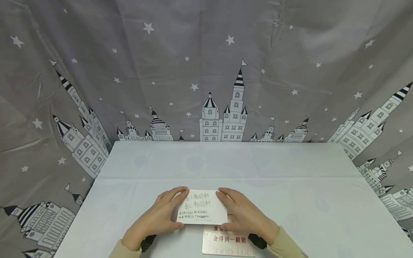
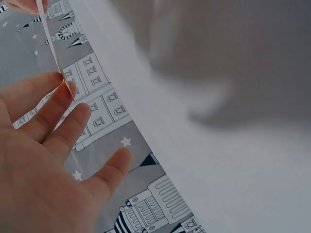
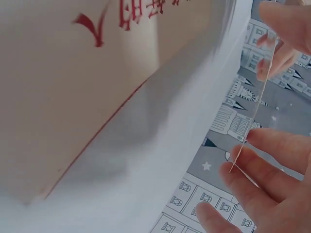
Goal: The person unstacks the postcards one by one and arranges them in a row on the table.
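Note:
A white card with several lines of handwriting is held up between both hands, tilted toward the head camera. My left hand pinches its left edge, thumb at the lower corner and fingers at the upper one. On the opposite side my right hand grips the right edge the same way. Both wrist views show the card edge-on as a thin strip. Below it lies a pale booklet or card with red printed characters, its upper part partly hidden by the held card and right hand.
A white cloth-covered table stretches beyond and to both sides of the hands, with a crease running across it. Grey fabric printed with castles and stars hangs behind and at both sides. A dark strap shows at the left wrist.

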Action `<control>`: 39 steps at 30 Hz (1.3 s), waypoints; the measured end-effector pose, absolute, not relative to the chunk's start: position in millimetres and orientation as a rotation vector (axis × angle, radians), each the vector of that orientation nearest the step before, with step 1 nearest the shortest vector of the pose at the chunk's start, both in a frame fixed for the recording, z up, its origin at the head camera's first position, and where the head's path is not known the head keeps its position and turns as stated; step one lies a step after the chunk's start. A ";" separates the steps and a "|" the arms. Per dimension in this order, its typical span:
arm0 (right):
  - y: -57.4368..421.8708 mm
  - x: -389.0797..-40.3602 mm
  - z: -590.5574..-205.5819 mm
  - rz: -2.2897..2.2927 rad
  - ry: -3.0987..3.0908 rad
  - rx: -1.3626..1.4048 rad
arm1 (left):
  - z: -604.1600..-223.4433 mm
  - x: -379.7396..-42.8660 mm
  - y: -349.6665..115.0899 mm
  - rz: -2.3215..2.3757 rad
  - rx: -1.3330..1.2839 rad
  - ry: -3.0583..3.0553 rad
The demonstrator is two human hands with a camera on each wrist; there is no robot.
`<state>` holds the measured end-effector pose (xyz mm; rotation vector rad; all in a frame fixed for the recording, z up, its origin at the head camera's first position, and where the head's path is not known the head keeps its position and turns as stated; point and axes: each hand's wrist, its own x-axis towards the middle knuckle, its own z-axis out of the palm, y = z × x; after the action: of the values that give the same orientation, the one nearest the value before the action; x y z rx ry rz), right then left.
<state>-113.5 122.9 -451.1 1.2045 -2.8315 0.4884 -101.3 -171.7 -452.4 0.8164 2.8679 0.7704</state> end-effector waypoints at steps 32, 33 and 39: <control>86.4 -153.7 -451.9 0.463 -2.819 1.310 | -460.7 -128.4 -204.2 0.772 0.713 2.892; 85.1 -155.1 -451.5 0.460 -2.826 1.309 | -460.5 -129.7 -205.1 0.772 0.710 2.893; 75.3 -163.4 -451.5 0.411 -2.885 1.275 | -459.3 -137.0 -211.0 0.759 0.688 2.908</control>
<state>-163.4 75.3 -451.5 1.2755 -2.8845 0.4107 -137.0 -211.0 -459.3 0.6882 2.9080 0.7585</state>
